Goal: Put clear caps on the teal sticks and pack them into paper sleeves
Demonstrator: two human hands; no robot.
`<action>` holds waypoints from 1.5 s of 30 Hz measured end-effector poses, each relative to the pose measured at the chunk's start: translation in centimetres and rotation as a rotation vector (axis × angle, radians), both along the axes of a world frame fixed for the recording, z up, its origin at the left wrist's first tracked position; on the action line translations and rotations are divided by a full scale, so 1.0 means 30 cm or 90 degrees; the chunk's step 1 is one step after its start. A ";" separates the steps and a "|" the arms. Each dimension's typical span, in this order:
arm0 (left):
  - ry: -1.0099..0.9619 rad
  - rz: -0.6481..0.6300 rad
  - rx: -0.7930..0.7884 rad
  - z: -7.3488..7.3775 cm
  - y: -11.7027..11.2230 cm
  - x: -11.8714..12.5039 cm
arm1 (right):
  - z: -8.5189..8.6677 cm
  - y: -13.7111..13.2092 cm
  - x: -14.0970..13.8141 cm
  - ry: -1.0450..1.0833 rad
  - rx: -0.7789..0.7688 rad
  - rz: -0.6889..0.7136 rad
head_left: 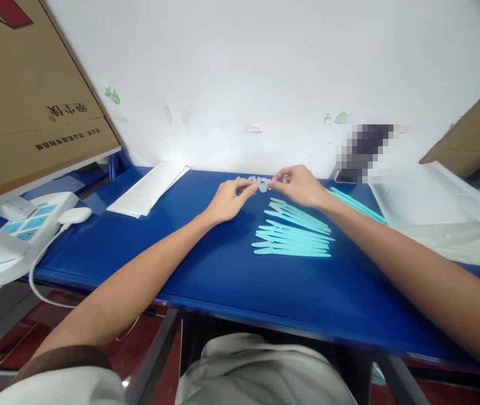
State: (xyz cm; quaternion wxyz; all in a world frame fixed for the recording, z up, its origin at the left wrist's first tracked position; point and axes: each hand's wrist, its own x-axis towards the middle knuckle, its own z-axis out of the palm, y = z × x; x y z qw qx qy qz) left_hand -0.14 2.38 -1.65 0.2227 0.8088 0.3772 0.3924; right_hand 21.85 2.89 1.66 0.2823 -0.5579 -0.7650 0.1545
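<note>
At the back of the blue table, my left hand (229, 199) has its thumb and index fingertips pinched together beside several small, translucent whitish pieces (262, 184). From the other side my right hand (297, 184) reaches in, its fingers also pinched, at the right edge of those pieces. Whatever lies between either pair of fingertips is too small to make out. Just in front of the hands, flat turquoise sticks (293, 236) with narrow tips lie fanned in a loose row. More turquoise sticks (358, 205) rest behind my right forearm.
White flat sheets or envelopes (147, 191) lie at the back left of the blue table (206, 270). A white power strip (33, 216) with a plugged-in charger (75, 215) is at left. A large cardboard box (25, 84) looms behind it. A clear plastic bag (429, 197) sits at right.
</note>
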 end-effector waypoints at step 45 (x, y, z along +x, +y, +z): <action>-0.129 -0.057 -0.203 -0.017 -0.021 0.028 | -0.044 -0.227 0.234 -0.194 0.174 0.089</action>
